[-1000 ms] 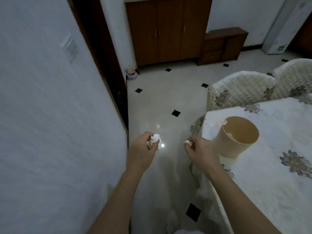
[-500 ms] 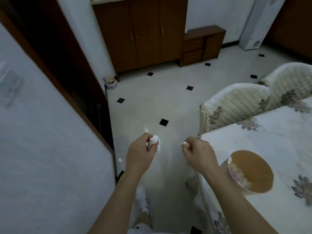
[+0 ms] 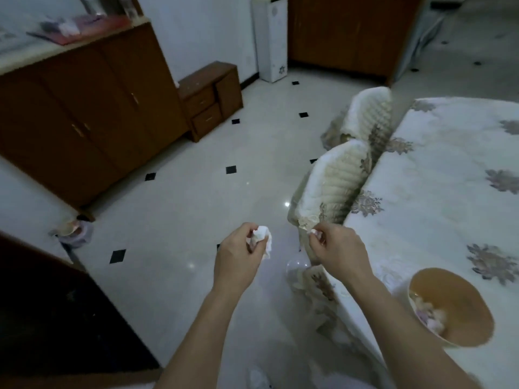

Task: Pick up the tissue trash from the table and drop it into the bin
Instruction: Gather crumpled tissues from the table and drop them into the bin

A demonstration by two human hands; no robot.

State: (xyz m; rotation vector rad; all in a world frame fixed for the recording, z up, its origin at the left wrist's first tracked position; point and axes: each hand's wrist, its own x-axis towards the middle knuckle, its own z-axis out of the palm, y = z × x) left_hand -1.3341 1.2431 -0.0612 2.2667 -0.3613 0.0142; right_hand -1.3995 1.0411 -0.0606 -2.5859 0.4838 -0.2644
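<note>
My left hand (image 3: 237,256) is closed around a crumpled white tissue (image 3: 264,238), held out over the tiled floor. My right hand (image 3: 338,249) pinches a smaller bit of white tissue (image 3: 314,233) between thumb and fingers, near the table's corner. A tan round container (image 3: 460,318) with some tissue inside stands on the table (image 3: 438,197) at the lower right, behind my right forearm. A small lilac bin (image 3: 74,233) lined with a bag sits on the floor at the left, by the cabinet's corner.
Two quilted covered chairs (image 3: 334,183) are pushed against the table's left edge. A brown cabinet (image 3: 92,113) and a low drawer unit (image 3: 210,99) line the far wall. A dark doorway (image 3: 56,318) lies at the lower left. A clear round object (image 3: 296,266) lies on the floor.
The view has swung to the right and down; the lilac bin has come into sight at the left. Both hands keep their tissues and stay about the same distance apart.
</note>
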